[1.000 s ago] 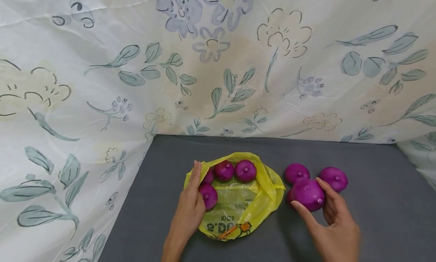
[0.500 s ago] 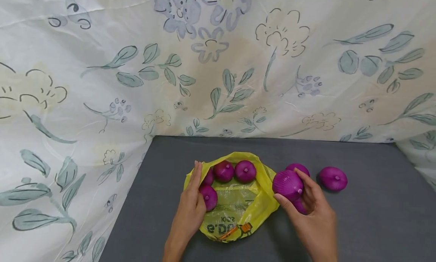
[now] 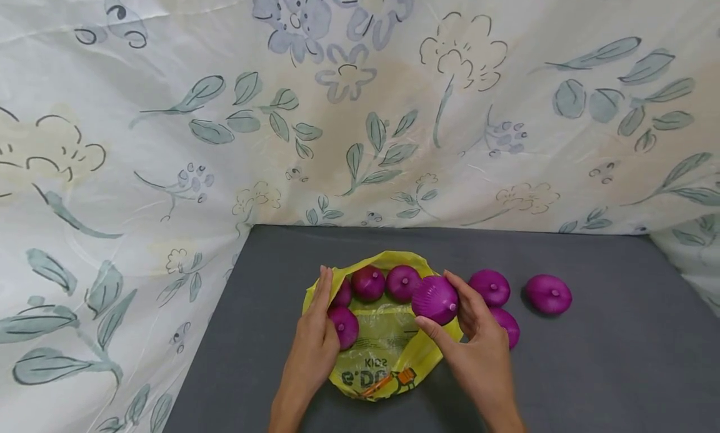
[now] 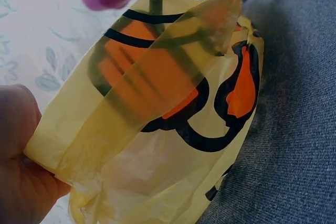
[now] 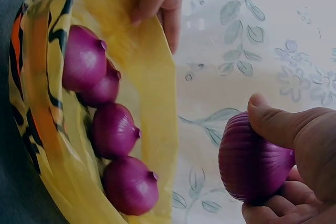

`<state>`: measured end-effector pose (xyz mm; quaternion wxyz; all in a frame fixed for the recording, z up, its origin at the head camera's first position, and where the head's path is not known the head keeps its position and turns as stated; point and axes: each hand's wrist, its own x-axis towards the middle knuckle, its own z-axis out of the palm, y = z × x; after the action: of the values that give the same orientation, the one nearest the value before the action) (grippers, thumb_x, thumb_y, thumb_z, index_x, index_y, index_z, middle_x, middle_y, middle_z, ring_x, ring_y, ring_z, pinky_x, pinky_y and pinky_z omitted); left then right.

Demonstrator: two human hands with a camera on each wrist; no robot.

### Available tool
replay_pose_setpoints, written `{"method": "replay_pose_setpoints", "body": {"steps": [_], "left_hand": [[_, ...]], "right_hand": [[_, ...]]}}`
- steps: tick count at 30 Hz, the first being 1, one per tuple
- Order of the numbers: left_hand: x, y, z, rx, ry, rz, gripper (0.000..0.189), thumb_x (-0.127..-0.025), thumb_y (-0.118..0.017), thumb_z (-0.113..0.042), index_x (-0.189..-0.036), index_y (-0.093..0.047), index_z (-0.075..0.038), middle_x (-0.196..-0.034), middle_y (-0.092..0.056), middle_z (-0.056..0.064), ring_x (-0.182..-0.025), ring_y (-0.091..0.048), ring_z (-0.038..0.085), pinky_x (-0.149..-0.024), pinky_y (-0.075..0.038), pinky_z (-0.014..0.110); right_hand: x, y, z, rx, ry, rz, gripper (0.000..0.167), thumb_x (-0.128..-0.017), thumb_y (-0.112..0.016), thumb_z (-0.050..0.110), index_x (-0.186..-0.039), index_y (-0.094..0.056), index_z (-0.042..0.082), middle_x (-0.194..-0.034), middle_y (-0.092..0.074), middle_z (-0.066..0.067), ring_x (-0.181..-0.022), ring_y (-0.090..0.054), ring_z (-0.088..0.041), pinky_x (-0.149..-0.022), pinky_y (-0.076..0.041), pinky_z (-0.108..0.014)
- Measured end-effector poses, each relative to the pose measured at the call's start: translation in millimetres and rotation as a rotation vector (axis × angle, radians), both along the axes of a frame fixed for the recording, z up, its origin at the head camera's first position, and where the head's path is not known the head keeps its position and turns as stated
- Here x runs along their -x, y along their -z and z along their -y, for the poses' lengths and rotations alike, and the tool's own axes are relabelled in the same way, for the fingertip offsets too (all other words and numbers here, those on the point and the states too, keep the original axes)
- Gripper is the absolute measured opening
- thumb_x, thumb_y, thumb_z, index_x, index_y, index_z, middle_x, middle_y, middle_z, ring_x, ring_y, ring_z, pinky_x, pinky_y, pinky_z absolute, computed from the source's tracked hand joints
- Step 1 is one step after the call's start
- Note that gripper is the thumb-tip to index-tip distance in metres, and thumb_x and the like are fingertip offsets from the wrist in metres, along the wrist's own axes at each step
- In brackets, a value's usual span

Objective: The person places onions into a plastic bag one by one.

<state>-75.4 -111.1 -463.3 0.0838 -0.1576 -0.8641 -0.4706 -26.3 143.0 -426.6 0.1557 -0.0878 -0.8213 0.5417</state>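
Observation:
My left hand (image 3: 312,336) holds the left rim of a yellow plastic bag (image 3: 413,352), with the bag's edge between thumb and fingers in the right wrist view. The bag lies with its mouth spread, and several purple onions (image 5: 115,129) sit inside along its far and left walls. My right hand (image 3: 475,339) grips another purple onion (image 3: 435,300) between thumb and fingers, raised over the bag's right rim. In the right wrist view this ridged onion (image 5: 252,161) is apart from the ones inside. Orange and black print (image 4: 147,72) covers the bag's outer side.
Three more onions rest on the dark grey table (image 3: 607,358) right of the bag: a back one (image 3: 490,288), a right one (image 3: 548,294) and a front one (image 3: 508,328) partly behind my right hand. A flowered cloth (image 3: 360,139) hangs behind and at the sides.
My right hand has carried its onion leftward from above the loose onions to over the bag's right side. The left hand stays at the bag's left rim.

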Motion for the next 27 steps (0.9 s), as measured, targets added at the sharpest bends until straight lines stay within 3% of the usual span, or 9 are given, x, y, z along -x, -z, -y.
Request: {"method": "replay_pose_setpoints", "body": {"steps": [1,3,6,8,10,12,17,21,27], "left_hand": [[0.0,0.1,-0.2,-0.002,0.002,-0.001,0.086,-0.100,-0.042,0.014,-0.171,-0.017,-0.027,-0.176,-0.016,-0.005,-0.073,-0.044,0.015,-0.061,-0.033,0.026],[0.1,0.6,-0.5,-0.005,0.005,-0.007,0.086,-0.100,-0.042,0.014,-0.171,-0.017,-0.026,-0.176,-0.016,-0.004,-0.095,-0.058,0.016,-0.066,-0.036,0.026],[-0.4,0.7,-1.0,-0.009,0.011,-0.014,0.085,-0.100,-0.041,0.015,-0.171,-0.018,-0.025,-0.176,-0.016,-0.003,-0.117,-0.060,0.023,-0.068,-0.036,0.027],[-0.8,0.7,-1.2,-0.007,0.009,-0.012,0.085,-0.100,-0.042,0.014,-0.171,-0.018,-0.025,-0.176,-0.016,-0.003,-0.142,-0.049,0.024,-0.078,-0.041,0.028],[-1.0,0.1,-1.6,-0.005,0.006,-0.011,0.084,-0.100,-0.043,0.015,-0.171,-0.019,-0.024,-0.176,-0.016,-0.003,-0.144,-0.047,0.023,-0.079,-0.042,0.029],[-1.0,-0.1,-1.8,-0.005,0.004,-0.007,0.084,-0.100,-0.043,0.014,-0.171,-0.019,-0.023,-0.176,-0.016,-0.003,-0.156,-0.030,0.019,-0.087,-0.043,0.031],[0.2,-0.7,-4.0,-0.019,0.004,0.013,0.084,-0.100,-0.043,0.014,-0.171,-0.018,-0.024,-0.176,-0.015,-0.004,-0.136,-0.053,0.023,-0.070,-0.042,0.025],[1.3,-1.0,-6.2,-0.030,0.009,0.014,0.084,-0.101,-0.043,0.014,-0.171,-0.018,-0.025,-0.176,-0.015,-0.004,-0.116,-0.057,0.025,-0.062,-0.036,0.024],[1.5,-0.9,-9.1,-0.028,0.001,0.003,0.082,-0.101,-0.044,0.013,-0.171,-0.019,-0.023,-0.176,-0.017,-0.002,-0.136,-0.053,0.027,-0.071,-0.042,0.027]], "right_hand": [[1.0,0.9,1,0.001,-0.008,-0.006,0.085,-0.079,-0.094,0.038,-0.154,-0.053,0.038,-0.147,-0.062,0.013,-0.134,-0.060,-0.006,-0.104,-0.046,-0.018],[2.9,3.2,4,0.008,-0.022,-0.024,0.085,-0.079,-0.095,0.037,-0.154,-0.054,0.037,-0.146,-0.063,0.012,-0.133,-0.060,-0.005,-0.104,-0.046,-0.018],[5.3,7.6,9,0.020,-0.041,-0.049,0.083,-0.078,-0.095,0.036,-0.152,-0.056,0.037,-0.145,-0.065,0.008,-0.133,-0.060,-0.006,-0.104,-0.047,-0.019],[7.2,11.5,12,0.032,-0.057,-0.057,0.082,-0.078,-0.095,0.036,-0.151,-0.057,0.037,-0.145,-0.065,0.008,-0.133,-0.060,-0.005,-0.104,-0.048,-0.022],[9.5,15.5,16,0.031,-0.071,-0.059,0.081,-0.078,-0.095,0.035,-0.150,-0.057,0.037,-0.145,-0.065,0.007,-0.134,-0.059,-0.006,-0.105,-0.049,-0.027],[12.0,19.2,19,0.035,-0.084,-0.056,0.081,-0.079,-0.095,0.034,-0.150,-0.058,0.036,-0.145,-0.065,0.006,-0.135,-0.059,-0.006,-0.107,-0.050,-0.033],[17.5,24.6,26,0.077,-0.122,-0.031,0.080,-0.078,-0.096,0.028,-0.149,-0.059,0.036,-0.147,-0.063,0.006,-0.135,-0.058,-0.007,-0.108,-0.050,-0.041],[20.3,25.3,31,0.104,-0.153,-0.040,0.080,-0.077,-0.097,0.030,-0.147,-0.059,0.039,-0.147,-0.063,0.007,-0.134,-0.059,-0.006,-0.108,-0.050,-0.040],[27.5,30.6,36,0.121,-0.212,-0.067,0.080,-0.078,-0.095,0.034,-0.149,-0.057,0.039,-0.151,-0.060,0.006,-0.139,-0.055,-0.008,-0.108,-0.049,-0.038]]}}
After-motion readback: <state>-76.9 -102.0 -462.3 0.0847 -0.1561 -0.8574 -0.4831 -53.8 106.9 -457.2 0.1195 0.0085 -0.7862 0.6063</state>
